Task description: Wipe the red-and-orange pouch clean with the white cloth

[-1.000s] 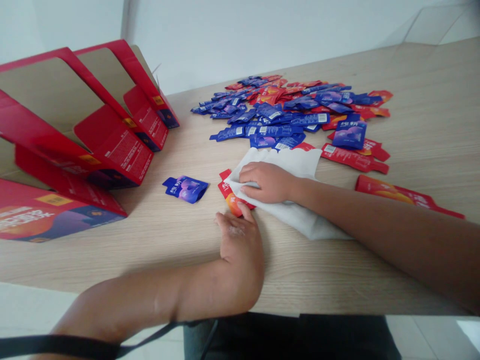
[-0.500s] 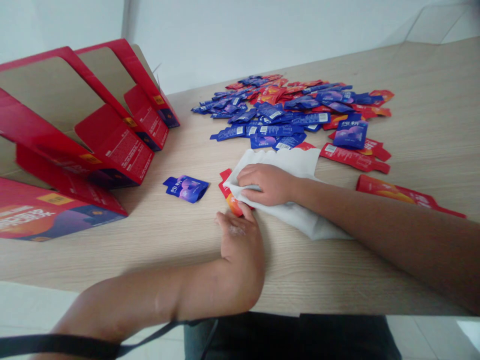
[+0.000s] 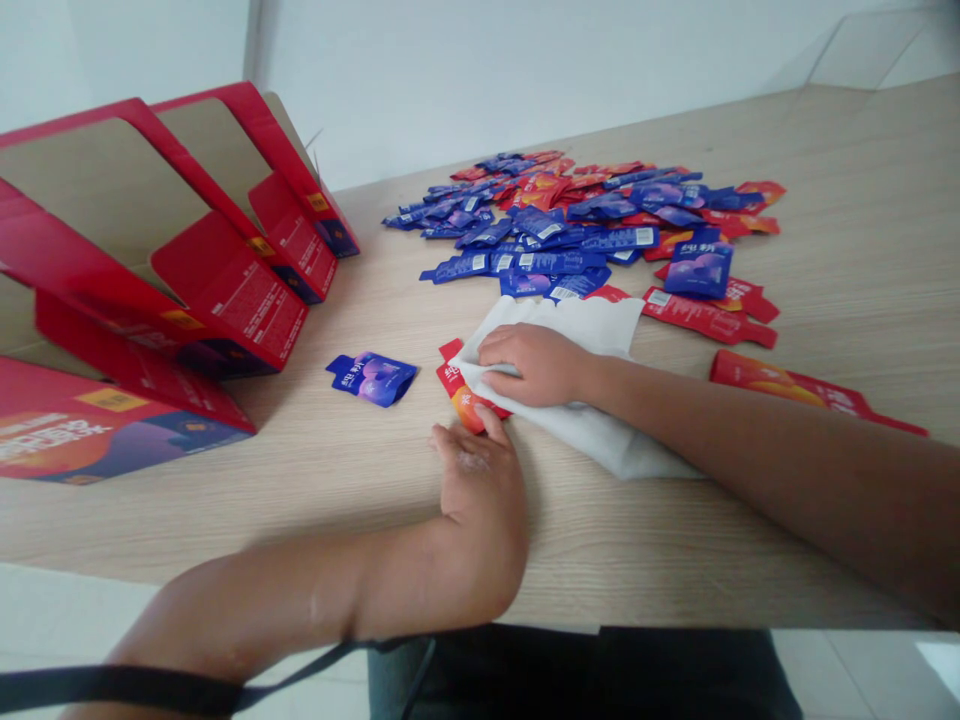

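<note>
Holding thin white cloth [image 3: 592, 320] over flat red-and-orange pouch [image 3: 463, 398], right hand [image 3: 536, 365]; left hand [image 3: 480, 470] at pouch's near edge.

Right hand: fingers curled, nearly closed, bunched cloth gripped between thumb and fingers. Left hand: bent at wrist, partly open, digits spread, one tip touching pouch; can't tell if it grips. Red-and-orange pouch lies on light wood-grain table [image 3: 637, 550], partly under cloth, between both hands. Flat dark-blue pouch with purple print [image 3: 373, 378] just left of it, apart. Beyond cloth, heap of blue and red pouches [image 3: 547, 225]. Another red-and-orange pouch [image 3: 780, 385] beside right forearm, far side. Far left: open red cardboard boxes [image 3: 251, 310], standing in a row.
</note>
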`<state>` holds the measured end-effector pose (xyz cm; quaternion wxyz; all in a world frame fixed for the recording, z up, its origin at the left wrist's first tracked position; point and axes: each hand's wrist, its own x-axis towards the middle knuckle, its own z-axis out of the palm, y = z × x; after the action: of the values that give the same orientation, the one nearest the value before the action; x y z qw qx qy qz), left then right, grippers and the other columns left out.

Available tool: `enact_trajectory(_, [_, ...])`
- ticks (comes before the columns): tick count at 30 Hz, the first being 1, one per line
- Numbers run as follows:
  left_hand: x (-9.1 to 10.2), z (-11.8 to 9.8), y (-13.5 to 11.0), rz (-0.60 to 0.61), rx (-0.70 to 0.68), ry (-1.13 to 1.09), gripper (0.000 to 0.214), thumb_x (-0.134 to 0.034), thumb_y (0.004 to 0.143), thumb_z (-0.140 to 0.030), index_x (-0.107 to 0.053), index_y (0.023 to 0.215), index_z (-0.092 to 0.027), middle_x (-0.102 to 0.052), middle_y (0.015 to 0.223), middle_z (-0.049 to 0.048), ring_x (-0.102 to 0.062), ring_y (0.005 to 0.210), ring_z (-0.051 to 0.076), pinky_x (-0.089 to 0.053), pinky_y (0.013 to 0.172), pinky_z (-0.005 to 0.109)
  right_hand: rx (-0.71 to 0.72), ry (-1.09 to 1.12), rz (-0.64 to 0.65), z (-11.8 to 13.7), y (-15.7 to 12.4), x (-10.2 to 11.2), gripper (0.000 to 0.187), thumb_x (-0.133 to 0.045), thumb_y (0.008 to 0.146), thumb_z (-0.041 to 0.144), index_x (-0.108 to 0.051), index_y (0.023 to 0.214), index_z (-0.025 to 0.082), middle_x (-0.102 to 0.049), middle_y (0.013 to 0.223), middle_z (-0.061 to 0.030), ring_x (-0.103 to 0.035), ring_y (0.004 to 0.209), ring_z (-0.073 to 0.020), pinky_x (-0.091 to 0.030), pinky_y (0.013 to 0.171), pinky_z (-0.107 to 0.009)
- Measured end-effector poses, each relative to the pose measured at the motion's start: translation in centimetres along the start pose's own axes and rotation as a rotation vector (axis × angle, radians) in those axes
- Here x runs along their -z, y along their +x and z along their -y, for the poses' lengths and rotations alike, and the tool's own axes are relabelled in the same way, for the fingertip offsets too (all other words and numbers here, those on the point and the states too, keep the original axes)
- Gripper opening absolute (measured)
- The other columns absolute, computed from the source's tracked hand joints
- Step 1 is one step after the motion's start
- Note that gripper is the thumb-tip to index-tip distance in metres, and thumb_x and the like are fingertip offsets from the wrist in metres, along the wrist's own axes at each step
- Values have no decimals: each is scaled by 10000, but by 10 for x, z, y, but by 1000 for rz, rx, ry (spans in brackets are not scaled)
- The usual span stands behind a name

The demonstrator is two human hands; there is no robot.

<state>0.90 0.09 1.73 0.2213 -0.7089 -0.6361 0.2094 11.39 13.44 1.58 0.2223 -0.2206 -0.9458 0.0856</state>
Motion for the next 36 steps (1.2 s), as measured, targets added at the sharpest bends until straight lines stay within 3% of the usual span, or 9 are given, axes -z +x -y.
enact_trajectory(5, [1, 1, -1, -12, 4, -43, 522, -268, 830, 25, -448, 1320, 20, -718, 835, 200, -693, 850, 226, -459, 940, 429, 64, 41, 25, 2, 0, 1, 199, -462, 856, 251, -604, 758, 152, -645, 841, -81, -554, 818, -191, -399, 771, -317])
enact_trajectory(15, [1, 0, 1, 13, -6, 33, 549, -239, 821, 38, -436, 1333, 8, -722, 848, 193, -702, 831, 216, -477, 926, 408, -21, 6, 4, 2, 1, 1, 199, -461, 852, 239, -608, 757, 145, -641, 804, -71, -551, 784, -185, -388, 745, -307])
enact_trajectory(25, [-1, 0, 1, 6, -22, 59, 540, -246, 825, 22, -417, 1337, 29, -713, 894, 221, -694, 883, 230, -476, 929, 409, 45, 29, 11, 2, 0, 1, 199, -465, 848, 243, -596, 730, 152, -643, 808, -71, -545, 778, -181, -383, 733, -302])
enact_trajectory(36, [0, 0, 0, 26, -25, 75, 545, -246, 824, 25, -420, 1340, 14, -720, 905, 214, -697, 878, 226, -483, 917, 404, -36, -9, -18, 0, 0, 0, 204, -462, 852, 243, -600, 737, 146, -637, 778, -64, -541, 750, -174, -373, 718, -297])
